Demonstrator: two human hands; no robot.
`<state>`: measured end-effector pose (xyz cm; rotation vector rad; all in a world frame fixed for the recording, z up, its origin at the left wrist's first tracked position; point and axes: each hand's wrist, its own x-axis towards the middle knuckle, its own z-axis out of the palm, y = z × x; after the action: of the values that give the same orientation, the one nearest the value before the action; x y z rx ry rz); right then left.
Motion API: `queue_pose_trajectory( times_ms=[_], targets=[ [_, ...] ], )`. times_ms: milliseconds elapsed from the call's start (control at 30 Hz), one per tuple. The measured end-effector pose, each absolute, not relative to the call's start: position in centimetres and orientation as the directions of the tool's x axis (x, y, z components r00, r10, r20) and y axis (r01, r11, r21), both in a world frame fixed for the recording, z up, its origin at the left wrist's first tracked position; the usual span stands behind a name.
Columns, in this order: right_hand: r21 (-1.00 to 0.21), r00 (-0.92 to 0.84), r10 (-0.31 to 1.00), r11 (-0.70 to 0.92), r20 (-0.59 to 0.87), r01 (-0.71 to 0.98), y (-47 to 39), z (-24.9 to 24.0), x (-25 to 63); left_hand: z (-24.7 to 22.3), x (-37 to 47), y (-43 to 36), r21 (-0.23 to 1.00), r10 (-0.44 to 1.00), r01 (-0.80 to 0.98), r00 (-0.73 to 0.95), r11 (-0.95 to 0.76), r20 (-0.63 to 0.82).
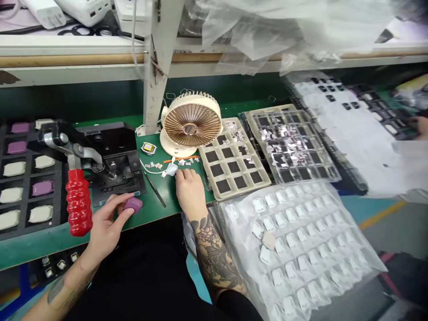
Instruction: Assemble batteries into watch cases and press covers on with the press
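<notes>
My left hand (109,223) pinches a small purple case (133,205) between thumb and fingers, at the front edge of the green bench (157,209). Just behind it stands a black press fixture (117,165) with a red ribbed handle (78,203). My right hand (190,191) rests on the bench with its fingers curled at a small pale, translucent piece (171,169); its fingertips are partly hidden. Between my hands lie black tweezers (155,190). Small paper-like bits (154,165) and an orange strip (180,158) are scattered in front of the fan.
A cream fan (190,129) stands behind my right hand. At left, a black foam tray (25,178) holds white and purple cases. Compartment trays (217,196) and a plastic-covered sheet of white pieces (244,232) lie at right. Another person's hand (421,127) shows at the far right edge.
</notes>
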<state>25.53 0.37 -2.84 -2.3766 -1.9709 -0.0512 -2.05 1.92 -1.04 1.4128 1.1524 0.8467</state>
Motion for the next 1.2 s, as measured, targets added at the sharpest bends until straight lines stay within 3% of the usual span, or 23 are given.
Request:
queue_pose_trajectory(
  times_ms=[133,233,333,433,533,733,967,1200],
  targets=[
    [0.068,0.251,0.968,-0.251,0.017,0.965,1.2,-2.4,25.2,-0.2,-1.6,2.1,0.986,0.953,0.131,0.272,0.101,-0.134],
    [-0.008,0.297,0.953,-0.297,0.064,0.955,1.2,-2.7,25.7,0.1,-1.2,2.5,0.979,0.938,-0.053,0.303,0.194,-0.17],
    [-0.352,0.347,0.895,-0.24,0.281,0.905,0.6,-3.0,25.8,0.0,-0.8,2.6,0.952,0.925,-0.172,0.329,0.254,-0.188],
    [-0.76,0.492,0.754,0.015,0.436,0.65,-0.3,-2.8,23.9,-0.5,-0.2,2.3,0.931,0.916,-0.221,0.346,0.291,-0.204],
    [-0.908,0.594,0.699,0.204,0.397,0.366,-0.9,-2.4,20.6,-1.1,0.5,2.0,0.909,0.904,-0.272,0.376,0.318,-0.204],
    [-0.923,0.428,0.818,0.35,0.384,0.159,-1.1,-1.9,16.1,-1.4,0.8,2.0,0.881,0.927,-0.366,0.329,0.3,-0.179],
    [-0.872,0.336,0.807,0.422,0.486,0.247,-0.1,-0.7,15.8,-0.4,-0.1,2.1,0.932,0.946,-0.275,0.286,0.235,-0.154],
    [-0.878,0.322,0.82,0.411,0.473,0.245,-0.2,-0.7,15.7,-1.0,0.2,1.6,0.939,0.956,-0.259,0.246,0.226,-0.162]
  ],
)
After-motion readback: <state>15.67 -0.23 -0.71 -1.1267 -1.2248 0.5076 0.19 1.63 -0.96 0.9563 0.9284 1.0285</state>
